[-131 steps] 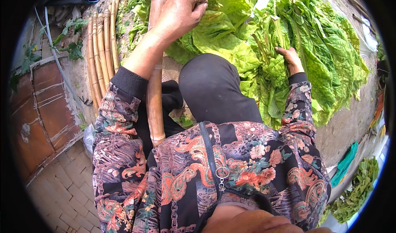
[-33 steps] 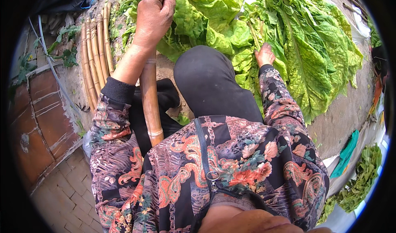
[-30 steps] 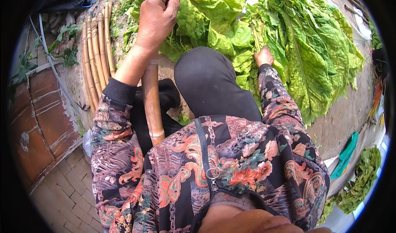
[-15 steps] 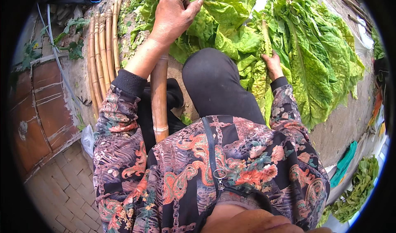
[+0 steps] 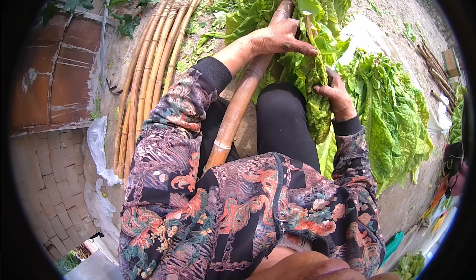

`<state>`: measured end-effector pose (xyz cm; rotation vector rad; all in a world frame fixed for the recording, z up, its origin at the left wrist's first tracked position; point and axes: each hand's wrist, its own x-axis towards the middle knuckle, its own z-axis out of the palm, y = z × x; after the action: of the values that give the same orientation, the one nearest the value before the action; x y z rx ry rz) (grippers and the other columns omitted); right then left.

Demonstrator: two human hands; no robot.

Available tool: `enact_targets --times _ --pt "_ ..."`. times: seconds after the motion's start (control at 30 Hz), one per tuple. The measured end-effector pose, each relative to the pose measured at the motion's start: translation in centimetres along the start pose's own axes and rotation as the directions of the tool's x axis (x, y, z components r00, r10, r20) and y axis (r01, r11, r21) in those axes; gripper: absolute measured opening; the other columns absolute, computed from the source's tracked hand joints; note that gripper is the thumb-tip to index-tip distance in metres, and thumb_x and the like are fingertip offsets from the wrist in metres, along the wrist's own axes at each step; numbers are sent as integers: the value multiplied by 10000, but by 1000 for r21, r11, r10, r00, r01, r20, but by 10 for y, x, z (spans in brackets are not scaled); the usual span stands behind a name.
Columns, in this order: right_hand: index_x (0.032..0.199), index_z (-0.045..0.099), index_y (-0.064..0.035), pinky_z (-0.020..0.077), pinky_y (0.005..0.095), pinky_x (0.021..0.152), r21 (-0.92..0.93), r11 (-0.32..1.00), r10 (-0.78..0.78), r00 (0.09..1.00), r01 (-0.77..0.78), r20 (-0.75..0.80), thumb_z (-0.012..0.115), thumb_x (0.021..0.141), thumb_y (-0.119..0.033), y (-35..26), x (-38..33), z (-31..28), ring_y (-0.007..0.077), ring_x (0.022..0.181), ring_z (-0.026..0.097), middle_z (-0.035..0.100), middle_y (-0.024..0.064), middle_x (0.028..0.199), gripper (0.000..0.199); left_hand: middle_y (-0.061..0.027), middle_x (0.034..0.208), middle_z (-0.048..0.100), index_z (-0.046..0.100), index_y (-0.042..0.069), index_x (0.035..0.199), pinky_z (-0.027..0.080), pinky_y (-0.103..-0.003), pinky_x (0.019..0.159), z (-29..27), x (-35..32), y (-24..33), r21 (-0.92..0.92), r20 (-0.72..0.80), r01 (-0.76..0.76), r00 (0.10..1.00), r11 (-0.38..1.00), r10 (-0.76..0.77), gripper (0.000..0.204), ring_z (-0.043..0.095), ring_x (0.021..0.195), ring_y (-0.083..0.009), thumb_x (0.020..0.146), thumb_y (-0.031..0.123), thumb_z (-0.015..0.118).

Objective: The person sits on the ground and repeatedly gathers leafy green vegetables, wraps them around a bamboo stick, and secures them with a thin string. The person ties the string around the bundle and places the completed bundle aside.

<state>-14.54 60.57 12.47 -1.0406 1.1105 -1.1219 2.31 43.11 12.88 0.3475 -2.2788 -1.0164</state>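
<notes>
Bright daylight; white sheet (image 5: 366, 36) washed out; fisheye-bent edges.

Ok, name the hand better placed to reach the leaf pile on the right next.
Probably the right hand: it sits beside that leaf pile, while the left hand is farther off, over the bamboo pole.

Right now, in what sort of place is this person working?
Probably an outdoor farm yard: there is bare ground, a row of bamboo poles and a heap of large green leaves.

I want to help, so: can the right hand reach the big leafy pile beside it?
Probably yes: the leafy pile lies close beside the right hand, nothing seen between, though that hand seems to hold a leaf.
</notes>
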Motion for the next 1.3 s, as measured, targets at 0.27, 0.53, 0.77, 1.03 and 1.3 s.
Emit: enact_targets --times 0.27,0.53,0.77,1.03,1.3 --pt "1274 436 46 414 294 925 -345 932 -164 979 114 -118 595 754 -42 -4 -11 -39 157 1028 528 571 85 1122 550 -88 909 569 644 28 1013 403 -320 860 -4 -10 11 -224 -28 11 999 975 -18 533 473 997 -199 721 462 746" --pt "1252 471 -26 395 402 938 -842 505 -235 969 189 77 505 752 -113 31 14 -24 360 1098 503 536 206 1166 509 -102 1148 430 585 27 1045 425 -294 830 -4 -7 23 -280 -71 63 994 958 -86 473 483 997 -173 748 357 750" --pt "1283 449 -26 336 445 1001 -930 329 -292 954 165 66 526 774 -194 24 8 -38 365 1158 465 526 194 1229 542 -47 1229 432 595 71 1088 392 -301 917 2 0 19 -565 -57 134 978 814 -201 416 447 1118 -168 747 244 760" --pt "1399 241 51 279 384 1081 -819 537 -458 885 202 -82 652 740 -159 -13 10 3 353 1313 338 341 276 1395 805 -8 1078 535 624 76 1035 410 -280 886 5 8 -6 -611 50 207 973 764 -224 326 513 993 -122 766 219 738" --pt "1054 547 21 451 279 673 -578 756 -494 848 307 -195 548 901 -79 37 46 -4 131 764 543 611 61 860 183 -81 980 620 554 10 1123 474 -313 801 -17 2 18 -9 -130 91 987 996 -91 526 583 908 -165 776 367 725"
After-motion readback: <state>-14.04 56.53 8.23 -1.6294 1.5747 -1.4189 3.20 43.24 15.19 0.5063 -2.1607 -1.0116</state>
